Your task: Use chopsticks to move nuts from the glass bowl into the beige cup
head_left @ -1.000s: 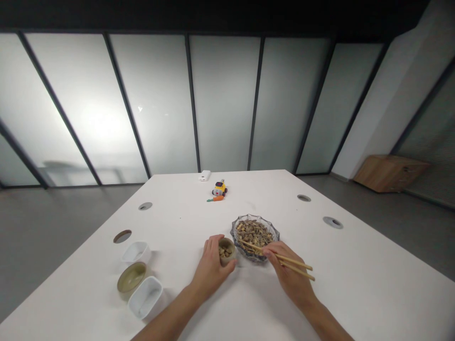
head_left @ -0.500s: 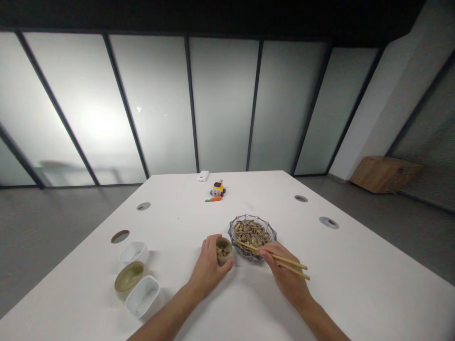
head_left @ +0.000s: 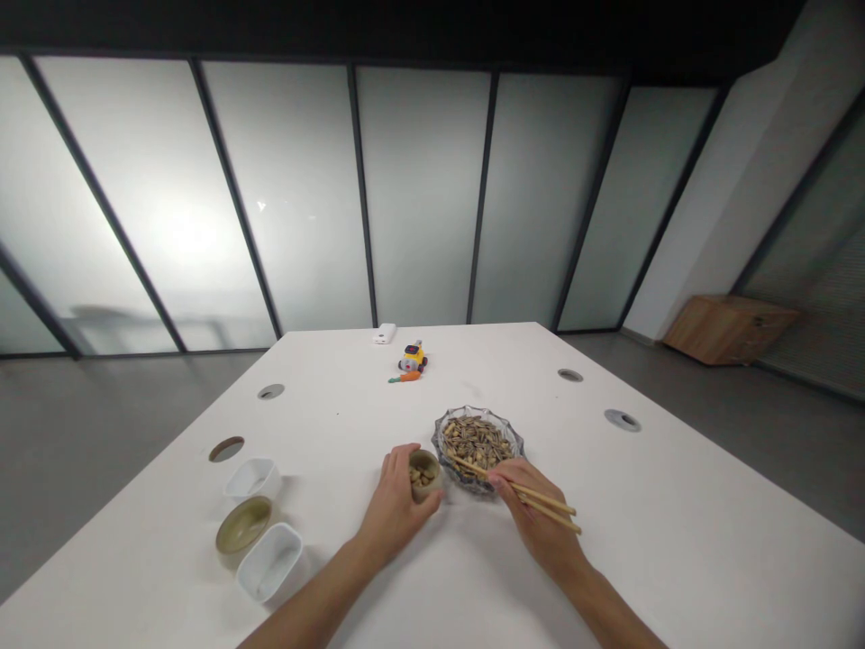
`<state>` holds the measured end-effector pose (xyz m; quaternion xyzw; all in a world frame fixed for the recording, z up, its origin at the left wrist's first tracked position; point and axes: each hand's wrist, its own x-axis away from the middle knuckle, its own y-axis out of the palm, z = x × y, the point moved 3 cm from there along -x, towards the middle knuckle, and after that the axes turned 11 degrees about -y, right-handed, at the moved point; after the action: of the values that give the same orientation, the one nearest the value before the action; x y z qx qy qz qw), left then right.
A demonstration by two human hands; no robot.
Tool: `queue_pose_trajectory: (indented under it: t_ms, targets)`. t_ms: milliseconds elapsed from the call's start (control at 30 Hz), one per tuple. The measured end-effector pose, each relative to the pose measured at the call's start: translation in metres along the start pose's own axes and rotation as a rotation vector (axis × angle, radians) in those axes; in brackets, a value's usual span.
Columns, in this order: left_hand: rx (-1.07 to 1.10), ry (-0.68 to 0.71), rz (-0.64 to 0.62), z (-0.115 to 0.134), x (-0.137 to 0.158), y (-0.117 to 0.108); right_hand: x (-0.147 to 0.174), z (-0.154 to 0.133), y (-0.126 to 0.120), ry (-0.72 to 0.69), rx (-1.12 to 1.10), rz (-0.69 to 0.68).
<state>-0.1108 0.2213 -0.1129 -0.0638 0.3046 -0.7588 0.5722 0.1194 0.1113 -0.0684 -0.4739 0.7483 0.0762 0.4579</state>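
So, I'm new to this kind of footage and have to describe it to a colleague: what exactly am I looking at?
There is no machine here, just one person's two bare hands. The view comes from a camera worn on their head, looking forward and down.

The left hand holds a small, round, greenish-beige bowl with tan pieces inside. The right hand holds two pale wooden chopsticks, reaching over a clear, scalloped glass bowl of brown seeds and paler bits.

On the white, flat table, two white, rounded-corner containers and an olive-green round bowl stand at left. Farther back are a yellow-and-grey toy vehicle and an orange-and-green carrot-shaped object.
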Motion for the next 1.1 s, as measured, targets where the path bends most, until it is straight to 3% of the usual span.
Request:
queue_pose_trajectory:
  t_ms: [400,667,867,1100]
  targets:
    - [0.006,-0.012,-0.003,0.001,0.0,-0.001,0.0,0.0,-0.002,0.021,-0.016,-0.037]
    - [0.002,-0.029,-0.014,0.002,0.0,-0.001,-0.001,0.0,-0.005,-0.015,0.046,0.024]
    - [0.006,-0.025,-0.01,0.003,0.001,-0.001,-0.003,-0.015,-0.011,-0.03,0.071,0.102]
    - [0.016,-0.017,0.001,0.002,0.001,-0.001,-0.005,-0.028,-0.009,-0.026,0.006,0.058]
